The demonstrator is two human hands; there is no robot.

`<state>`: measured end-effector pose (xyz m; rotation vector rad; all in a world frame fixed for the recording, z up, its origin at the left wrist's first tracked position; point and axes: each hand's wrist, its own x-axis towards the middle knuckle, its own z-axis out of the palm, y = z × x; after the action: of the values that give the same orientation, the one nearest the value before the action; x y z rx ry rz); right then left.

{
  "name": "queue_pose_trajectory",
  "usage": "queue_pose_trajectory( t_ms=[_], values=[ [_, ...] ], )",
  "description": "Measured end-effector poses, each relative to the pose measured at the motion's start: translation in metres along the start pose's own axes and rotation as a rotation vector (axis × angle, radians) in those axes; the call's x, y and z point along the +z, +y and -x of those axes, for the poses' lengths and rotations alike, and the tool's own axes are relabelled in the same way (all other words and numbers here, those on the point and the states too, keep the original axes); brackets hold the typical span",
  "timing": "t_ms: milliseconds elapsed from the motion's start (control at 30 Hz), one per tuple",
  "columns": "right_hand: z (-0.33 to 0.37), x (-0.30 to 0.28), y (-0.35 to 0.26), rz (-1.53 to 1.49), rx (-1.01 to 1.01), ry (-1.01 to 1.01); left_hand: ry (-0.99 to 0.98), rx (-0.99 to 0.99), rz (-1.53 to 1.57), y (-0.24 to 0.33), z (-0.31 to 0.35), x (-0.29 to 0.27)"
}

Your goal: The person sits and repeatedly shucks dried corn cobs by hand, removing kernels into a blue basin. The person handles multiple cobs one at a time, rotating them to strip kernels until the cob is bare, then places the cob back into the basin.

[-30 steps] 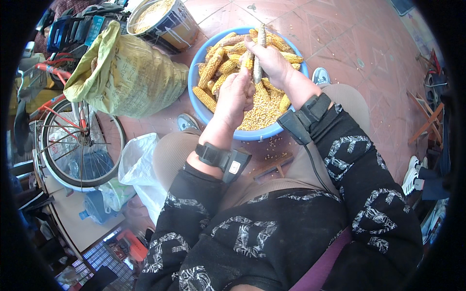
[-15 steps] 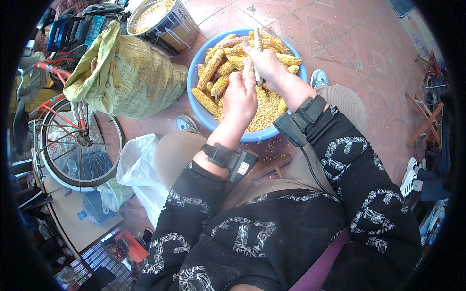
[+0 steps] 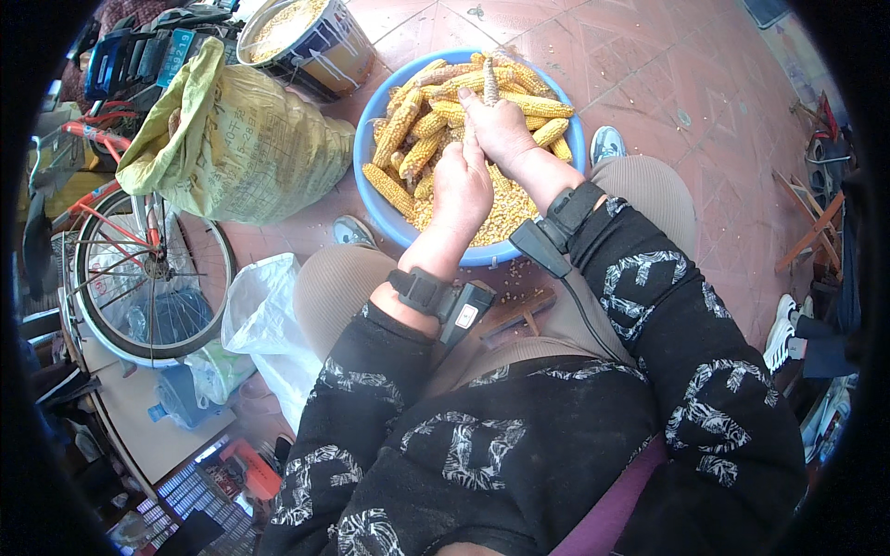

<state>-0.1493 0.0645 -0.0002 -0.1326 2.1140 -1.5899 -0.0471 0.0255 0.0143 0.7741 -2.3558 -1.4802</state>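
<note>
- Right hand [image 3: 502, 130]: fingers wrapped around a pale cob [image 3: 489, 82], thumb against it; cob's top end sticks up past the grip.
- Cob location: over the tub [image 3: 368, 199], above the heaped ears [image 3: 400, 122].
- Left hand [image 3: 463, 190]: just below and left of the right, fingers curled, thumb side up, top near the right hand's heel; can't tell whether it pinches anything.
- Tub: blue, round, between the knees; yellow ears at far side and left, loose kernels [image 3: 512, 206] toward near side.
- Yellow sack [image 3: 278, 148] left of tub, bucket [image 3: 336, 60] behind it.
- Bike wheel [image 3: 158, 269] and white bag [image 3: 262, 310] at left.
- Dark straps, both wrists.
</note>
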Motion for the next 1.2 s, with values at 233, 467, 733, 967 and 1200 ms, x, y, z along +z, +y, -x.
queue_pose_trajectory(
  t_ms=[233, 467, 733, 967, 1200],
  values=[
    [0.009, -0.002, -0.004, 0.055, -0.035, 0.021, -0.297, -0.512, 0.700, 0.004, -0.001, -0.013],
    [0.008, -0.014, -0.004, -0.085, -0.159, -0.191, -0.746, -0.584, 1.525, -0.006, -0.006, -0.034],
    [0.014, -0.036, -0.015, -0.331, -0.032, -0.537, -0.658, -0.546, 1.498, -0.010, -0.008, -0.044],
    [0.016, -0.041, -0.021, -0.226, -0.038, -0.599, -0.726, -0.520, 1.565, -0.010, -0.011, -0.043],
    [0.019, -0.040, -0.022, -0.180, -0.092, -0.643, -0.583, -0.546, 1.476, -0.011, -0.010, -0.042]
  ],
)
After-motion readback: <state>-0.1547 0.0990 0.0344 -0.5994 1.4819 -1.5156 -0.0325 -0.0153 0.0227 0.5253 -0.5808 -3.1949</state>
